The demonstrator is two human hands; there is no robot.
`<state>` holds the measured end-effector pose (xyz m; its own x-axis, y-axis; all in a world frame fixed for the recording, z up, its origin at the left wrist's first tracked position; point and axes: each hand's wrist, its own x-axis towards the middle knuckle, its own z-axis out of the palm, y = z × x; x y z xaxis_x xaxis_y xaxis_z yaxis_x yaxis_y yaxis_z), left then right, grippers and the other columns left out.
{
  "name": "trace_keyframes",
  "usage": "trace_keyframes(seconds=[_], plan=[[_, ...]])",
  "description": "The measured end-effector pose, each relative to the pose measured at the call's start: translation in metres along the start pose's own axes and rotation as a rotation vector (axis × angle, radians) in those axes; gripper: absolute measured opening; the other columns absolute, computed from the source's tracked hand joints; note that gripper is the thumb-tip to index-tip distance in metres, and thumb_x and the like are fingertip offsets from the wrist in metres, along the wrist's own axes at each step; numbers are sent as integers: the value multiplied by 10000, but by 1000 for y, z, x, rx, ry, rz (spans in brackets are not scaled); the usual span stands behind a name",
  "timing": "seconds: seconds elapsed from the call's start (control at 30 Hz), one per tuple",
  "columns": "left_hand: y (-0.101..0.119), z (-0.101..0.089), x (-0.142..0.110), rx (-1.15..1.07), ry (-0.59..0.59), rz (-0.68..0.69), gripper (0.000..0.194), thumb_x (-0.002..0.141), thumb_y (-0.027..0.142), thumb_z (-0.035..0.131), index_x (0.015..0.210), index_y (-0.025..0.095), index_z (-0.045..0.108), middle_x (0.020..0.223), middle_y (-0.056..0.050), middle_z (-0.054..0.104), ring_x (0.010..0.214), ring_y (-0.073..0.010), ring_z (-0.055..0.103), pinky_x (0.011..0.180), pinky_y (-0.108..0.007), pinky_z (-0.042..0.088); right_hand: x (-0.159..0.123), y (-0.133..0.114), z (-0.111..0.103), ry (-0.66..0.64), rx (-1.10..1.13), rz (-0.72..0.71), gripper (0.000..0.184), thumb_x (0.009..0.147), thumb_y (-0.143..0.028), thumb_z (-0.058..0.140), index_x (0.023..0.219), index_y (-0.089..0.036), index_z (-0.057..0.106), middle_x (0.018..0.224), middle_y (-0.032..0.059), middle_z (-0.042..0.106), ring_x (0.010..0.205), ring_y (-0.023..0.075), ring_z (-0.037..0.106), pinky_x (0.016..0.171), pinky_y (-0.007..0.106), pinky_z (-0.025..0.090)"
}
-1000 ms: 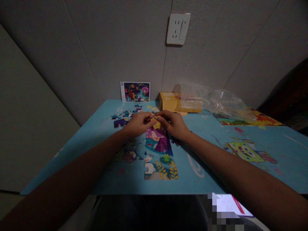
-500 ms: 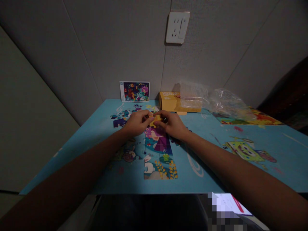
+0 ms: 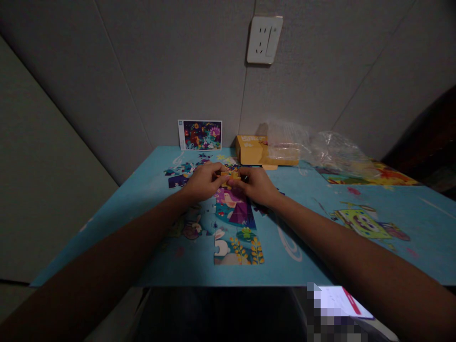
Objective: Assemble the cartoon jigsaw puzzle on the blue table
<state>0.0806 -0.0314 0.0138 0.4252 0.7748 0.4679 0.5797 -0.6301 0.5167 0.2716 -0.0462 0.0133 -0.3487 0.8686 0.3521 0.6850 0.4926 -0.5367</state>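
1. Your left hand (image 3: 204, 182) pinches the left side of a small, flat yellow jigsaw piece (image 3: 230, 176) between thumb and fingers.
2. Your right hand (image 3: 259, 185) closes its thumb and fingers on the right side of the same piece; the two hands are near each other.
3. The piece is at the far end of a joined, upright-running strip of glossy purple, teal and white cardboard puzzle (image 3: 233, 223), which lies on a light-blue printed tabletop (image 3: 124, 209). Whether the piece touches the strip, you cannot tell.
4. Loose dark-blue puzzle pieces (image 3: 177, 181) lie beyond your left hand.
5. Against the wall stand a white-bordered picture card (image 3: 201, 135) and a yellow cardboard box (image 3: 250, 152), partly under clear crinkled plastic (image 3: 285, 137).
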Motion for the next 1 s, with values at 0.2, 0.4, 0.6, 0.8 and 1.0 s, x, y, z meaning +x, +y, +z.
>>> trace_keyframes(seconds=[0.2,0.4,0.6,0.8,1.0], plan=[[0,-1,0,65,92,-50,151,839,306,604,776,170,628,734,-23,593,736,-177,548,690,-301,430,1,-3,-1,44,5,-3,212,853,-312,639,731,-143,677,632,5,618,570,123,480,557,261,286],[-4,-1,1,35,120,-75,165,849,316,610,764,176,597,782,-31,625,781,-179,558,724,-307,459,1,-3,-2,105,-2,65,280,841,-377,668,671,-155,660,578,-3,597,523,116,468,529,260,271],[-3,-1,1,56,49,-71,188,860,315,582,766,158,626,774,-41,638,774,-185,573,730,-317,449,1,-1,-2,73,-22,7,207,855,-294,651,697,-159,649,616,9,620,564,130,498,555,264,292],[-2,-1,1,86,-38,-20,172,827,303,610,741,156,633,755,-43,646,773,-191,572,720,-313,427,1,1,-1,43,-5,-47,174,850,-270,653,729,-145,652,668,24,633,600,138,507,575,266,306],[-2,0,0,90,-49,26,181,848,310,567,763,173,648,760,-31,652,781,-190,571,728,-313,421,0,4,2,22,-31,-72,163,841,-254,637,707,-164,615,642,1,598,599,137,501,566,257,297]])
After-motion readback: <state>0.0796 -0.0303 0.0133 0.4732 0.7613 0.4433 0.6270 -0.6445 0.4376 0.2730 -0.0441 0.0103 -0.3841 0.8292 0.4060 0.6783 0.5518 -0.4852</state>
